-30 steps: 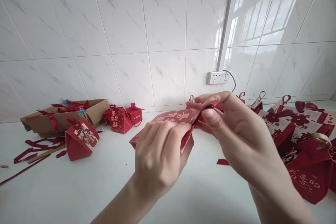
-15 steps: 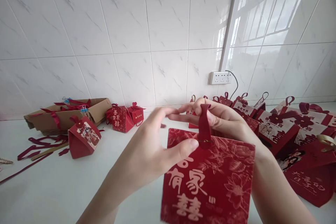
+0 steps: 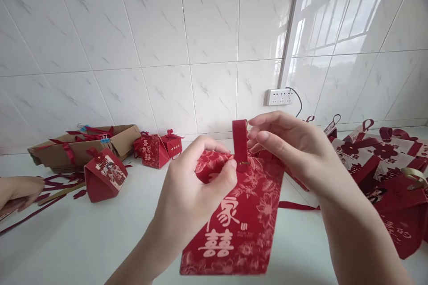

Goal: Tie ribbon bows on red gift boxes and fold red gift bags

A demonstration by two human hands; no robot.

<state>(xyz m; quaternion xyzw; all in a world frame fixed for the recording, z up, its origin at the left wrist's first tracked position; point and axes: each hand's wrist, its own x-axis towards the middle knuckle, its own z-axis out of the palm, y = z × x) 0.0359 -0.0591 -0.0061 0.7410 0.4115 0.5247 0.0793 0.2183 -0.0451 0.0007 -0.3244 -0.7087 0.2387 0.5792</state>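
We hold a box (image 3: 249, 213) at near center; at far left on the surface (image 3: 100, 249) sits a carton (image 3: 63, 159) with ribbons (image 3: 68, 152) in it, a lone box (image 3: 98, 182) before it, paired boxes (image 3: 154, 151) to its right. Clustered boxes (image 3: 401, 213) stand right; behind, a socket strip (image 3: 280, 97) is on the wall (image 3: 160, 18).

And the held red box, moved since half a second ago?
Yes: the held red box has shifted left in view; its right edge, formerly right of the power strip, now lies below it.
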